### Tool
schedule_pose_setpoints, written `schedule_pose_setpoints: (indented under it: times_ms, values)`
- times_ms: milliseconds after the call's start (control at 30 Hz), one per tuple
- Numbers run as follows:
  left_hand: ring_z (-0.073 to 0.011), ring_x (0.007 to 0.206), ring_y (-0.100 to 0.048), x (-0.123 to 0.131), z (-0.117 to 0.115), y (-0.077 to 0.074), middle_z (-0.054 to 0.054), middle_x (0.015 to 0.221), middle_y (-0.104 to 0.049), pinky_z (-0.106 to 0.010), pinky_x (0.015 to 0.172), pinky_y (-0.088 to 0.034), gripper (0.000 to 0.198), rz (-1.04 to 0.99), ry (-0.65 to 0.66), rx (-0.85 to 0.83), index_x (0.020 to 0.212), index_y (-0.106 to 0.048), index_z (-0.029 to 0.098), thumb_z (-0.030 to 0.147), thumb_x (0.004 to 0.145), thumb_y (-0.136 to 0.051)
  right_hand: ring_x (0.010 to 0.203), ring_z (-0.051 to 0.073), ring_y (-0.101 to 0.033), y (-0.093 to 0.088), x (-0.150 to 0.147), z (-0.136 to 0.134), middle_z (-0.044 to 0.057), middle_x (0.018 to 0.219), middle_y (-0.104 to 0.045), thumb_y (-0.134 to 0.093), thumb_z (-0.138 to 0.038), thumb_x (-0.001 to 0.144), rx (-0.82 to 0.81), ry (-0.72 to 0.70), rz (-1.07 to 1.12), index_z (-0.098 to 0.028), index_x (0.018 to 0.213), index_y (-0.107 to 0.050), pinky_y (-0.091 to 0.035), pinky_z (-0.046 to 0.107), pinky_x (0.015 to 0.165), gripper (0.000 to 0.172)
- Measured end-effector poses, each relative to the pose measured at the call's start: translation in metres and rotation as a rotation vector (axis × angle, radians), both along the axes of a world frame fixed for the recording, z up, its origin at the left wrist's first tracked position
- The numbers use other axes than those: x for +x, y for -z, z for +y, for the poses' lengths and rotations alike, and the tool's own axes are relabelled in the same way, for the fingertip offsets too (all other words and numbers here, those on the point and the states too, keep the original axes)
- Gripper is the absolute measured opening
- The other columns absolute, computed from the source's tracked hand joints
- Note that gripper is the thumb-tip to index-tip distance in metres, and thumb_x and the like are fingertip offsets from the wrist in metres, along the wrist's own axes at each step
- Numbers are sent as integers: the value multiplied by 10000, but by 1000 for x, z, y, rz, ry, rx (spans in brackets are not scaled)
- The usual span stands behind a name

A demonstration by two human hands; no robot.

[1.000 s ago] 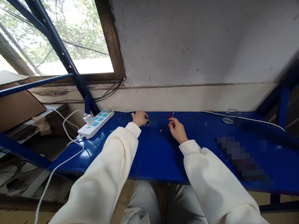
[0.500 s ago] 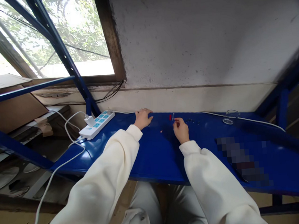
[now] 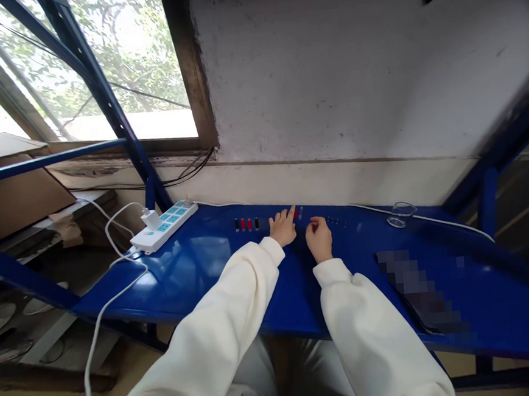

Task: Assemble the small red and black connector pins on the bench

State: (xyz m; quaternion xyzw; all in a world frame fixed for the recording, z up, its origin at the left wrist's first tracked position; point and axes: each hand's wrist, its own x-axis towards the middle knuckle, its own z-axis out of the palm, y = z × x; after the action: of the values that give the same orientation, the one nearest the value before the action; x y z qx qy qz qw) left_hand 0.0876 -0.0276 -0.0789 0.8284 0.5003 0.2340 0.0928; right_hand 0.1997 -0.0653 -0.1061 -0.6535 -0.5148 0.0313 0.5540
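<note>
My left hand is over the blue table with its fingers stretched out, the fingertips at a small red piece. Whether they touch it cannot be made out. A slim clear piece stands just right of the red one. Close by, my right hand is closed, thumb and fingers together; anything in them is too small to name. Left of my hands is a short row of small black and red cylinders with clear ends. Several tiny dark pieces lie right of my right hand.
A white power strip with a plug and cable is on the table's left. On the right are a clear round container, a white cable along the back and a dark, blurred-out flat object. Blue frame posts flank the table.
My left hand has moved right, from the row of cylinders toward the red piece, uncovering the row. My right hand stays closed in nearly the same spot. The view has shifted slightly.
</note>
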Motion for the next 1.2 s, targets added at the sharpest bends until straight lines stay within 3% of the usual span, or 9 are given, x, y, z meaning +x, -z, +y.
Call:
schedule_pose_setpoints:
  times_ms: [133,367,533,733,833,933,1200]
  values:
    - [-303,1118,-372,10,8,5,-127,1293,-385,-509,905,-248,580,48,-25,27,1360,-211,263,191,804,-359,718,201,-549,1,1,2,91,774,-603,-395,-245,718,-15,-12,-12,-156,902,-540,-417,327,666,250]
    - [-249,1027,-448,18,16,3,-114,1066,-547,-417,875,-287,319,40,-15,102,1067,-528,186,134,781,-397,738,207,-556,-1,-2,1,92,791,-608,-383,-230,723,-98,-15,-38,-153,930,-535,-413,325,674,268]
    - [-203,887,-534,24,24,4,-74,931,-600,-337,781,-339,160,-69,-162,26,887,-556,184,142,767,-458,767,198,-557,-2,-2,0,86,808,-611,-388,-217,729,-125,-21,-40,-146,950,-539,-411,308,686,277]
    - [-185,828,-560,15,7,-8,-61,857,-614,-316,753,-350,102,-124,-163,79,804,-559,181,162,795,-460,926,217,-528,-4,-2,0,110,964,-602,-390,-193,755,-245,4,-169,-132,1006,-555,-396,334,786,307]
    - [-168,800,-555,2,-14,-13,-46,838,-604,-297,725,-366,78,-239,-133,157,775,-544,187,148,784,-477,1106,244,-438,-1,-5,1,116,1164,-528,-397,-210,780,-348,-39,-271,-162,1102,-539,-346,391,892,355]
    - [-136,734,-543,-12,-31,-7,-33,822,-586,-265,684,-390,74,-427,-78,192,770,-532,187,143,777,-473,1239,261,-298,3,-8,6,105,1318,-408,-398,-255,809,-460,-86,-339,-180,1200,-482,-235,478,985,407]
    - [-73,520,-477,-27,-34,25,4,656,-544,-214,544,-398,84,-977,-139,-58,740,-539,161,242,724,-553,1292,274,-198,7,-7,29,82,1389,-314,-358,-341,846,-613,-122,-406,-193,1289,-398,-135,536,1018,469]
